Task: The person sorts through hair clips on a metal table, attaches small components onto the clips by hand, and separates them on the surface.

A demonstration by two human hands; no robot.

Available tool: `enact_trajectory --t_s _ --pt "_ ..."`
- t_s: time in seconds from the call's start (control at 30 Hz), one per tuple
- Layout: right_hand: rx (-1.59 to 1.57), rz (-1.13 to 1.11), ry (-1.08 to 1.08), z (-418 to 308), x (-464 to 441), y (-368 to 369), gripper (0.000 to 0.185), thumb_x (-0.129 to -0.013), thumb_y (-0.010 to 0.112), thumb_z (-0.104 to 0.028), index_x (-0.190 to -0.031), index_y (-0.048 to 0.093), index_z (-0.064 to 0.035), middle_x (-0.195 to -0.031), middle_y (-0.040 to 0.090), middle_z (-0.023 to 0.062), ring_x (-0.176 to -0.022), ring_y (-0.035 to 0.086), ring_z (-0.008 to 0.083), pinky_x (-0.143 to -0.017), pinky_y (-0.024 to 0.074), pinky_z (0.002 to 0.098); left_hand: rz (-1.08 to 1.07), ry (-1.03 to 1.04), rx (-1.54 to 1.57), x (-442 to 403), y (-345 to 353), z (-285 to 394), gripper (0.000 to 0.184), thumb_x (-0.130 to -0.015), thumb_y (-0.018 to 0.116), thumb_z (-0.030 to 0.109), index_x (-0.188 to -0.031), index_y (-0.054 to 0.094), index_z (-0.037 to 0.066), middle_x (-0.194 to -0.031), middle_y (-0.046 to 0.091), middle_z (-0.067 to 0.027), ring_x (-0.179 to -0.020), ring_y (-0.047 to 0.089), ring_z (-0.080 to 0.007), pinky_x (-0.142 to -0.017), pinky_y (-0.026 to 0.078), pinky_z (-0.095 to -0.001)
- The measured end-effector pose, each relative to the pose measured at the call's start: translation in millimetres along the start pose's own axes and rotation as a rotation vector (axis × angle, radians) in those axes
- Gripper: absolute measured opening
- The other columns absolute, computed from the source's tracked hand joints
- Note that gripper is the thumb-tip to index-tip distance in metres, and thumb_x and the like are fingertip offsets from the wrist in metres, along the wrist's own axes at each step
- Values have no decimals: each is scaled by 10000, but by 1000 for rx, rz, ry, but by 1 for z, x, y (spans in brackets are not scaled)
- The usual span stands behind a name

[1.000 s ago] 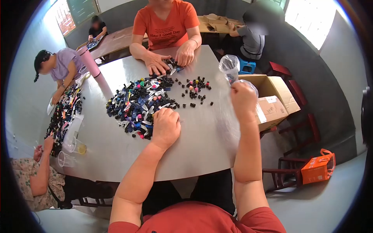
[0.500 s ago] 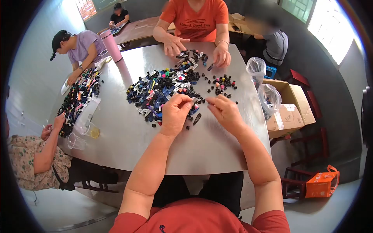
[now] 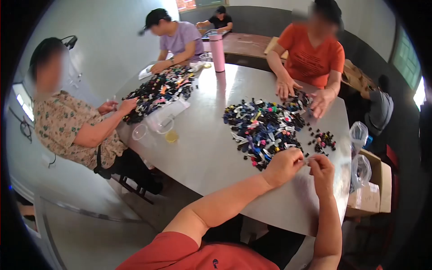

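Note:
My left hand [image 3: 283, 167] is closed in a pinch at the near right edge of a large mixed pile of hair clips [image 3: 258, 130]. Facing it, my right hand [image 3: 322, 172] also pinches, its fingertips almost touching those of the left. Between them shows a small pale piece that looks like a hair clip; the fingers cover most of it. Just beyond my right hand lies a smaller group of mostly black little clips [image 3: 323, 141], with some pink and red among them. The big pile mixes black, blue, white and a few bright clips.
Across the metal table [image 3: 198, 166], a person in orange [image 3: 310, 58] has both hands at the pile's far side. Two people on the left work at another pile [image 3: 159, 92]. A pink bottle [image 3: 217, 54], plastic cups [image 3: 165, 125] and a cardboard box [image 3: 366, 198] stand around.
My view has swung left, so the table appears further right. My hands have come together from apart, fingertips now meeting. Opposite, the other person's hands have spread flatter over the clips.

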State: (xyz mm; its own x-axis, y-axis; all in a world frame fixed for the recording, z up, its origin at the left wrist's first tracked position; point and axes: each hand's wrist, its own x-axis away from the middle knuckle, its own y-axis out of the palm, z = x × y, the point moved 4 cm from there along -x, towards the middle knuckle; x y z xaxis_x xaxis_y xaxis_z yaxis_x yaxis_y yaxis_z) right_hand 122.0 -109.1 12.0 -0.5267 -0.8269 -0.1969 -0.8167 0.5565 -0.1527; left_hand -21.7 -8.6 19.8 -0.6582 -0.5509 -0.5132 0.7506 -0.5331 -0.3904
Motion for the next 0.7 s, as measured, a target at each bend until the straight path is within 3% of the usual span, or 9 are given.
enact_trajectory --t_s 0.07,0.13,0.17,0.4,0.5,0.6,0.63,0.7 --pt "-43 136 -8 8 -4 -13 66 -964 627 -101 -986 641 -41 -793 609 -10 -632 495 40 -564 402 201 -36 -7 -211 7 -2 0 187 -839 738 180 -932 670 33 -861 600 -108 -779 623 -289 -692 510 -394" --pt "-77 178 -22 8 -7 -24 58 -967 615 -100 -986 630 -48 -783 590 -17 -632 487 38 -557 393 201 -64 122 -660 12 6 -3 192 -796 749 207 -890 691 50 -880 597 -90 -890 612 -275 -761 508 -398" --pt "-79 168 -26 10 -9 -25 58 -967 615 -100 -986 630 -48 -783 590 -17 -632 487 38 -557 393 201 -129 73 -659 14 8 -6 134 -798 707 189 -848 704 65 -896 599 -77 -959 587 -261 -812 501 -382" --pt "121 143 -13 16 -10 -17 83 -944 622 -132 -920 642 -54 -760 589 -17 -633 495 56 -548 399 221 -135 174 -774 13 18 -26 134 -843 592 128 -792 665 28 -882 632 -129 -898 614 -298 -767 511 -432" --pt "314 130 -112 14 -9 -16 109 -939 620 -138 -928 659 -37 -775 628 7 -645 523 74 -556 439 241 -54 174 -724 12 17 -21 173 -914 550 120 -821 646 11 -839 620 -167 -818 615 -336 -748 505 -460" --pt "262 240 -196 -4 -8 -29 94 -935 638 -101 -948 666 -12 -748 626 27 -652 546 86 -575 454 259 -104 215 -734 4 11 -4 121 -902 573 65 -822 635 -1 -842 619 -154 -823 616 -322 -741 500 -454" --pt "280 273 -188 -7 -8 -50 94 -935 638 -101 -948 666 -12 -748 626 27 -652 546 86 -575 454 259 -66 250 -550 -1 3 4 97 -894 568 47 -814 613 18 -856 610 -137 -829 600 -291 -741 493 -434" --pt "536 550 -457 -29 -3 -81 88 -929 651 -83 -929 666 3 -730 615 66 -640 560 118 -592 461 281 -22 191 -95 -8 -21 33 89 -882 554 9 -798 557 36 -872 589 -115 -820 558 -239 -735 466 -391"
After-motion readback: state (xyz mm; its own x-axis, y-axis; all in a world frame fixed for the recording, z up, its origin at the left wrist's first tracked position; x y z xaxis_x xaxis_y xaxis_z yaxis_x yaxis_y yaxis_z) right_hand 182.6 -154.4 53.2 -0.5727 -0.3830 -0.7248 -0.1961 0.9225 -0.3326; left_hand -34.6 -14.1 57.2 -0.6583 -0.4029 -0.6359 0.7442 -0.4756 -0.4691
